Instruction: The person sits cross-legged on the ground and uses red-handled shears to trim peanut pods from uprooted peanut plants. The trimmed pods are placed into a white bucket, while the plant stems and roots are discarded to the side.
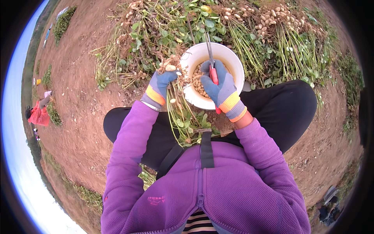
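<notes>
My gloved left hand (160,84) grips a bunch of peanut plants (179,102) near the root end, at the left rim of a white bucket (192,49). Roots and pods (170,65) stick up above that fist, while the stems and leaves hang down towards my lap. In my gloved right hand (219,84) is a pair of scissors (214,74) with red handles, held over the bucket. Its long metal blades point away from me, past the far rim. Loose peanuts (199,87) lie in the bottom of the bucket, partly hidden by the right hand.
Heaped peanut plants (157,32) lie beyond the bucket, with clusters of pods (274,19) at the far right. My crossed legs (277,108) flank the bucket on bare soil (79,96). At far left is a person in a red top (39,115). Dark items (328,212) lie at lower right.
</notes>
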{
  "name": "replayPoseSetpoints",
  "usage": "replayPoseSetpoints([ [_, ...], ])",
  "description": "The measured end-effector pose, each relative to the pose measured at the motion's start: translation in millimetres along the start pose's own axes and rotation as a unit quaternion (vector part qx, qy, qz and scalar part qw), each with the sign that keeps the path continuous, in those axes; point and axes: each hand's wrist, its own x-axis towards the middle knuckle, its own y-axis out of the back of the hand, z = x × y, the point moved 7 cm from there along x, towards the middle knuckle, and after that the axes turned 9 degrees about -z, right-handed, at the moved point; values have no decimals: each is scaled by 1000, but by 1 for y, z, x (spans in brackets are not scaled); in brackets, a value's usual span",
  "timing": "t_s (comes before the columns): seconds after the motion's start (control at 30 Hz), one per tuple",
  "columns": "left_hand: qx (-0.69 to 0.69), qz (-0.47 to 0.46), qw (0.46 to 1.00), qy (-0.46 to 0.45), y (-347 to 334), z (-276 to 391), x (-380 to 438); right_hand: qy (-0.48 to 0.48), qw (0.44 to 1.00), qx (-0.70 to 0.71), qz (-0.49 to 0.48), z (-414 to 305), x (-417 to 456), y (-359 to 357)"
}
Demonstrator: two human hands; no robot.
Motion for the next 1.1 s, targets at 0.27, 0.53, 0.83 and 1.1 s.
replayPoseSetpoints([
  [0.27, 234, 97, 967, -17, 32, -1, 4, 12, 1000, 28, 5, -13, -6, -4],
  [0.53, 274, 101, 956, -15, 3, -12, 11, 120, 993, -7, -4, -33, -11, -11],
  [0.83, 266, 41, 963, -21, 10, -48, 18, 238, 944, -221, 53, -40, -10, -26],
  [1.1, 321, 88, 943, -12, -14, -24, -11, 213, 948, -237, 12, -25, -14, -37],
])
